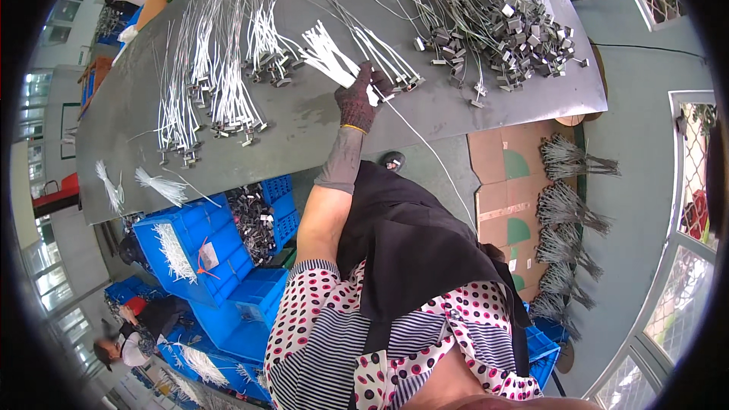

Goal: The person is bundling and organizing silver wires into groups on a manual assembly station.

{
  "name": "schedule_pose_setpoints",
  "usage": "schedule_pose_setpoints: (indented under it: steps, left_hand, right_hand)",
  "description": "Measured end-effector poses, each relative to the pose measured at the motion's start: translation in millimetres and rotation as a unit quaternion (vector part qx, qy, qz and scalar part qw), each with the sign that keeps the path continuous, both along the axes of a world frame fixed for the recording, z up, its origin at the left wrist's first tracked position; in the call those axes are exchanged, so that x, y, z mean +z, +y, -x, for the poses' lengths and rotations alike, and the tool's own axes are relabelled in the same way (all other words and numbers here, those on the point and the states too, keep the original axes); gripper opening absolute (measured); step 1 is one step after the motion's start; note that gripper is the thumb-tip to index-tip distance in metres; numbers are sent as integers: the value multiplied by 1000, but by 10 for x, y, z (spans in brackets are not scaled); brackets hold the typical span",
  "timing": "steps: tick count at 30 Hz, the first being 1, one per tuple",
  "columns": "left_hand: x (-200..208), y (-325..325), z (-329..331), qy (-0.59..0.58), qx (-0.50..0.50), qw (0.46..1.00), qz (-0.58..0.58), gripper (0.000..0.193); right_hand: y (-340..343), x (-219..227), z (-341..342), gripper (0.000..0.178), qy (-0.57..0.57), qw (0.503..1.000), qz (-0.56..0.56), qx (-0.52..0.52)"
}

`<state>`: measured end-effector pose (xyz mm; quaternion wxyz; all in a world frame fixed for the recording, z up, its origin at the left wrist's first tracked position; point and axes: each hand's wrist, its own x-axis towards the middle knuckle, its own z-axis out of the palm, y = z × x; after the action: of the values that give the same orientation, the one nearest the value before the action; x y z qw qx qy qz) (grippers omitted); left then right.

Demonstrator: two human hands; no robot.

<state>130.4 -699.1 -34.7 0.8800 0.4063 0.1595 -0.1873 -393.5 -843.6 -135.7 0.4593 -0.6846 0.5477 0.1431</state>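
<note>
Curling around a bundle of white tubes [328, 52], the left hand [358, 99] has its fingers closed on the lower end, just above the metal table [288, 140]. The right hand is out of sight, so I cannot tell how it is held. The bundle is bright white and made of slim, straight pieces gathered tightly at the grip; beyond it they fan toward the upper left, their tips uneven. A short white end shows on the other side of the fingers. The dark glove ends in a yellow edge, next to a grey sleeve cover [341, 159]. From beside the hand, a thin pale strand [425, 143] runs past the table edge toward the person's right side.

Just right of the grip lies a small group of white-sleeved wires [386, 57] with dark ends. Further right, grey wires spread from a dense heap of dark metal clips [524, 42]. To the left are more white-sleeved bunches [231, 99], and two small white bundles [161, 186] rest near the table's left corner. Below stand blue crates [220, 247]; at the right, wire bundles [569, 205] line a cardboard sheet [493, 152]. Two other people appear at the far left.
</note>
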Motion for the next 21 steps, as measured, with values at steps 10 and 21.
schedule_pose_setpoints:
  steps: [10,21]
  left_hand:
    - [-282,53,131,-20,-41,990,-136,24]
    - [-96,-258,512,15,-211,976,-56,26]
  right_hand:
    - [-40,-440,146,34,-72,966,127,212]
    - [-13,906,-1542,27,-235,970,-61,9]
